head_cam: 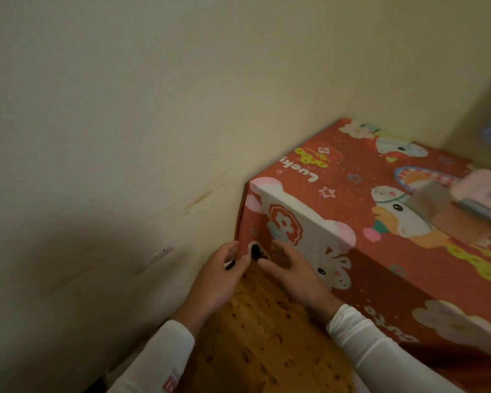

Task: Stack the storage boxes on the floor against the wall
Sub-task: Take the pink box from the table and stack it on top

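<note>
A large red storage box (pixel 352 194) printed with white cartoon animals stands on the wooden floor (pixel 267 336), its back side against the cream wall (pixel 125 123). My left hand (pixel 219 276) touches the box's near left corner edge, fingers curled loosely. My right hand (pixel 292 270) lies flat against the box's near side beside a dark handle hole (pixel 255 251). Neither hand closes around anything. The image is motion-blurred.
Small blurred items, one pinkish (pixel 482 188) and one brownish (pixel 428 205), lie on the box's top at the right. The walls meet in a corner behind the box. A strip of wooden floor shows between the wall and the box.
</note>
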{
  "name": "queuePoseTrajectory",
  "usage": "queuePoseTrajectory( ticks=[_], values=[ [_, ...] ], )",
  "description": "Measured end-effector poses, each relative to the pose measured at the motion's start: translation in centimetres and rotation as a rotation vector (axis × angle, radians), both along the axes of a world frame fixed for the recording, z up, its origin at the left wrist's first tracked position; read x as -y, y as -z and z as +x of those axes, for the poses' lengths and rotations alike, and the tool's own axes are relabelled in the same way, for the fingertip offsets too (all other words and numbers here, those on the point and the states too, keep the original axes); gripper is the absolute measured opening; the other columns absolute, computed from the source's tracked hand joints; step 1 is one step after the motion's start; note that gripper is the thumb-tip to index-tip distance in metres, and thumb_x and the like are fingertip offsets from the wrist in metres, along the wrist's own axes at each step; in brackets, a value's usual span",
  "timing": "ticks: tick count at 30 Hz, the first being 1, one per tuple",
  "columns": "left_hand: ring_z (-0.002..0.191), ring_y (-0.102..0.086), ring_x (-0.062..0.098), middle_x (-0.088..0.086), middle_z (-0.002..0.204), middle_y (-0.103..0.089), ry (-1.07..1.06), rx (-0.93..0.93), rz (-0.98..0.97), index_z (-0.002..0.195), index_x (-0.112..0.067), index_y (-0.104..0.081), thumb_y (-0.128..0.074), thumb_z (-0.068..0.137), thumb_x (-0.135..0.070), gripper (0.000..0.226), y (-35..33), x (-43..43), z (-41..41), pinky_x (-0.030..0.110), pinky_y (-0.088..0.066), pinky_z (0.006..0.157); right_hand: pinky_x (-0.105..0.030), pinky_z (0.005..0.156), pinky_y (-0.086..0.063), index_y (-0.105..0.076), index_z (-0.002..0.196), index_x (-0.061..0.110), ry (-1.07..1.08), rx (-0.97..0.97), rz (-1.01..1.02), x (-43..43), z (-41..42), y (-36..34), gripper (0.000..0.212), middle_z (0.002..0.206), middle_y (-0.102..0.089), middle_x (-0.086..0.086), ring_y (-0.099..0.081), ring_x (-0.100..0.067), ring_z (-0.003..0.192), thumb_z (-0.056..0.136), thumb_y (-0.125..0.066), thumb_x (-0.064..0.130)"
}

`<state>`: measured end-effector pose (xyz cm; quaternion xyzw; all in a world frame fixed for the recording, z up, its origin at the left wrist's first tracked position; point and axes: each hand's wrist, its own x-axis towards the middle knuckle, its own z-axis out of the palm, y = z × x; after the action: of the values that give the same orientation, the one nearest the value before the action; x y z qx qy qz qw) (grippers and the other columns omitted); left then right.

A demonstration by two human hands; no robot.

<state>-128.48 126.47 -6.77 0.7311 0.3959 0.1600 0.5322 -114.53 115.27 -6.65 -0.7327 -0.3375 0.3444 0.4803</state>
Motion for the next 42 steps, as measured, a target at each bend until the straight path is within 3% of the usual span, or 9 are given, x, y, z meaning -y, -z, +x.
queuePoseTrajectory(
  ticks=[7, 10, 12, 15, 22, 27, 31, 34, 42],
  values=[
    [0.118, -0.049, 0.005, -0.012, 0.137, -0.052, 0.213, 0.034, -0.082, 0.134, -0.043, -0.047, -0.058, 0.079, -0.064, 0.060, -0.2, 5.1, 11.7, 0.024, -0.041, 0.090, -0.033, 0.100, -0.042, -0.042, 0.139, 0.027, 0.213, -0.028, 0.058, 8.5, 9.7, 0.1, 0.069, 0.140, -0.045, 0.008, -0.045, -0.009, 0.124, 0.080, -0.071, 0.048],
    [0.123, -0.047, 0.005, -0.014, 0.138, -0.051, 0.317, 0.038, -0.088, 0.139, -0.037, -0.046, -0.058, 0.080, -0.062, 0.065, -0.3, 7.3, 16.4, 0.018, -0.038, 0.087, -0.024, 0.094, -0.044, -0.040, 0.142, 0.024, 0.306, -0.024, 0.069, 11.9, 13.2, -0.3, 0.070, 0.137, -0.047, 0.009, -0.048, 0.000, 0.117, 0.082, -0.070, 0.045],
    [0.126, -0.047, 0.007, -0.014, 0.138, -0.050, 0.376, 0.030, -0.085, 0.139, -0.034, -0.046, -0.058, 0.082, -0.059, 0.063, -0.2, 8.7, 18.9, 0.024, -0.039, 0.095, -0.009, 0.080, -0.045, -0.039, 0.141, 0.027, 0.341, -0.023, 0.091, 13.6, 15.1, -0.3, 0.066, 0.130, -0.049, 0.012, -0.052, 0.015, 0.105, 0.084, -0.068, 0.043],
    [0.127, -0.046, 0.009, -0.012, 0.140, -0.049, 0.415, 0.033, -0.100, 0.138, -0.034, -0.046, -0.058, 0.089, -0.051, 0.053, 0.0, 10.3, 22.0, 0.034, -0.039, 0.104, -0.003, 0.074, -0.040, -0.036, 0.145, 0.026, 0.398, -0.015, 0.054, 15.3, 17.4, -0.2, 0.071, 0.142, -0.043, 0.008, -0.046, -0.001, 0.120, 0.084, -0.065, 0.048],
    [0.125, -0.047, 0.009, -0.010, 0.139, -0.050, 0.572, 0.002, -0.099, 0.142, -0.032, -0.043, -0.056, 0.092, -0.047, 0.054, 0.7, 12.6, 30.7, 0.036, -0.041, 0.104, -0.030, 0.096, -0.038, -0.034, 0.147, 0.024, 0.579, -0.028, 0.013, 17.8, 23.7, 1.2, 0.078, 0.148, -0.041, 0.001, -0.043, -0.010, 0.124, 0.081, -0.064, 0.052],
    [0.118, -0.048, 0.005, -0.010, 0.138, -0.051, 0.681, 0.017, -0.134, 0.139, -0.033, -0.046, -0.057, 0.093, -0.044, 0.049, 1.5, 12.3, 39.1, 0.028, -0.039, 0.095, -0.025, 0.090, -0.037, -0.036, 0.146, 0.022, 0.728, -0.014, -0.013, 18.4, 30.3, 1.8, 0.073, 0.146, -0.043, 0.002, -0.045, -0.008, 0.120, 0.084, -0.066, 0.047],
    [0.118, -0.049, 0.007, -0.008, 0.138, -0.053, 0.751, 0.009, -0.185, 0.136, -0.031, -0.050, -0.058, 0.093, -0.040, 0.044, 1.1, 11.6, 46.7, 0.035, -0.040, 0.103, -0.024, 0.086, -0.038, -0.041, 0.143, 0.022, 0.885, 0.001, -0.010, 18.0, 35.5, 1.1, 0.069, 0.143, -0.047, 0.002, -0.047, -0.007, 0.116, 0.084, -0.067, 0.047],
    [0.112, -0.049, 0.005, -0.009, 0.132, -0.056, 0.779, 0.023, -0.206, 0.134, -0.028, -0.052, -0.059, 0.093, -0.036, 0.042, 0.7, 11.7, 50.3, 0.027, -0.038, 0.093, -0.021, 0.083, -0.038, -0.044, 0.138, 0.030, 0.950, -0.018, -0.011, 17.8, 37.7, 0.9, 0.061, 0.141, -0.048, 0.006, -0.047, -0.006, 0.116, 0.084, -0.066, 0.047],
    [0.112, -0.050, 0.006, -0.010, 0.127, -0.055, 0.878, -0.054, -0.278, 0.137, -0.026, -0.049, -0.059, 0.093, -0.039, 0.047, 2.0, 12.3, 56.9, 0.024, -0.037, 0.089, -0.029, 0.090, -0.039, -0.038, 0.145, 0.023, 1.079, -0.005, -0.089, 18.4, 43.7, 0.8, 0.067, 0.145, -0.045, 0.002, -0.046, -0.013, 0.122, 0.087, -0.062, 0.047]
  ],
)
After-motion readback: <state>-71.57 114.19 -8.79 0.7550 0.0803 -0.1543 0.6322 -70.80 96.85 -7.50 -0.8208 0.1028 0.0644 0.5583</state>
